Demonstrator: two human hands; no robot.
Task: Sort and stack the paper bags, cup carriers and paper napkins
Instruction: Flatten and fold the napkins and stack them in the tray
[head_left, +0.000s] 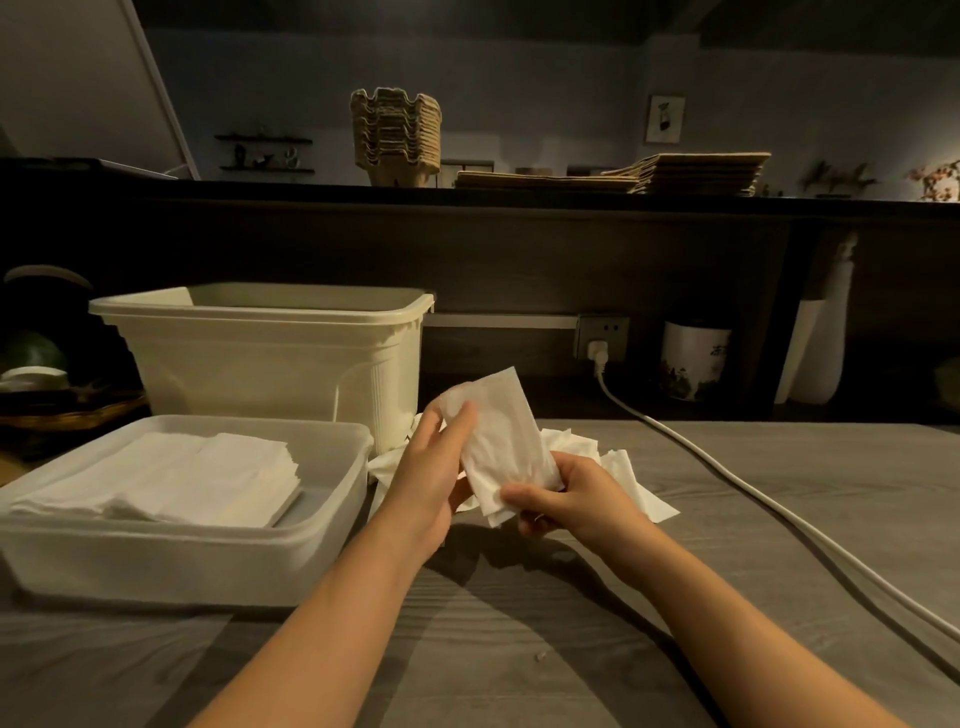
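Grey table (727, 519) | napkin (498, 436) long axis near-upright | left hand (428, 483), right hand (576, 501) fingers (524, 493) pinch it

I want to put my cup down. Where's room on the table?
Bare table right of the cable, and the front strip before the tray. Crowded in the middle: loose napkins lie beside the tub and tray.

Above the grey table (571, 634), the left hand (431, 467) and right hand (566, 499) pinch a folded napkin (498, 436), with loose napkins (623, 467) lying just behind. At nine o'clock a shallow tray (208, 556) holds stacked napkins (171, 473). A cream bin (260, 353) stands at eleven. On the shelf, cup carriers (397, 135) sit at twelve and paper bags (675, 174) at one.
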